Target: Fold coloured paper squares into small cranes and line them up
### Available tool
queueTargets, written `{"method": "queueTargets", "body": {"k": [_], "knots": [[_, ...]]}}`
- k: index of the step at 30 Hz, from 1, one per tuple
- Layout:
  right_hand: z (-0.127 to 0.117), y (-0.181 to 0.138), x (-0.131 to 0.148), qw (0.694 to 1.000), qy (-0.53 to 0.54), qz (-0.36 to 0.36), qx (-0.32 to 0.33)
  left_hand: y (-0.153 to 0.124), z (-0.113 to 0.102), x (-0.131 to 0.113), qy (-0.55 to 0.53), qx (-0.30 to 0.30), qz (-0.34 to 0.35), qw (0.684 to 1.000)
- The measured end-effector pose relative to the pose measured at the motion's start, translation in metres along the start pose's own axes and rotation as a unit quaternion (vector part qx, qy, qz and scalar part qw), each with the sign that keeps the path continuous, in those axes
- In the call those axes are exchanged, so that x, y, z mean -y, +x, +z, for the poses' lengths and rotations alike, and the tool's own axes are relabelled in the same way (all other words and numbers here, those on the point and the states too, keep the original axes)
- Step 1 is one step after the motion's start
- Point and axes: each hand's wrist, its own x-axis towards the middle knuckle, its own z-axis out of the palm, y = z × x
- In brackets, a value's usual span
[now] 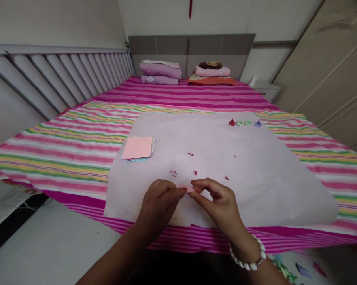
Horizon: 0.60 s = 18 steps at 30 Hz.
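Pink paper (pixel 189 190) sits above the white sheet (pixel 273 186), near that sheet's front edge, grasped in the fingertips of both the left hand (pixel 159 200) and the right hand (pixel 221 202). Uneven pull between the two could crease or tear so small a piece; a brushing finger could scatter the paper scraps (pixel 195 173) just beyond. Room for moving is widest rightward; to the left, the paper stack (pixel 137 147) narrows it

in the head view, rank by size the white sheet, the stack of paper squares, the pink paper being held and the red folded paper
1. The white sheet
2. The stack of paper squares
3. Unranked: the pink paper and red folded paper; the pink one is partly hidden and nearer the camera.
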Motion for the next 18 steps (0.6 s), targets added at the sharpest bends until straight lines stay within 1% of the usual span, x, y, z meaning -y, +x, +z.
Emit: {"method": "queueTargets", "body": {"k": [3,5,10,13,18], "knots": [[-0.001,0.001,0.007,0.998,-0.031,-0.059,0.006,0.001,-0.002,-0.001,0.021,0.004,0.004,1.0],[0.0,0.001,0.009,0.996,-0.032,-0.078,0.005,0.001,-0.002,-0.001,0.022,0.01,-0.001,1.0],[0.0,0.001,0.007,0.998,-0.009,-0.057,0.015,0.002,-0.003,0.0,0.016,0.012,-0.002,1.0],[-0.001,0.002,0.007,0.997,-0.038,-0.061,0.032,0.001,-0.004,0.001,0.035,0.014,0.002,0.999],[-0.002,0.005,0.012,0.988,-0.1,-0.098,0.066,0.002,-0.005,0.0,0.065,0.008,0.011,0.998]]}}
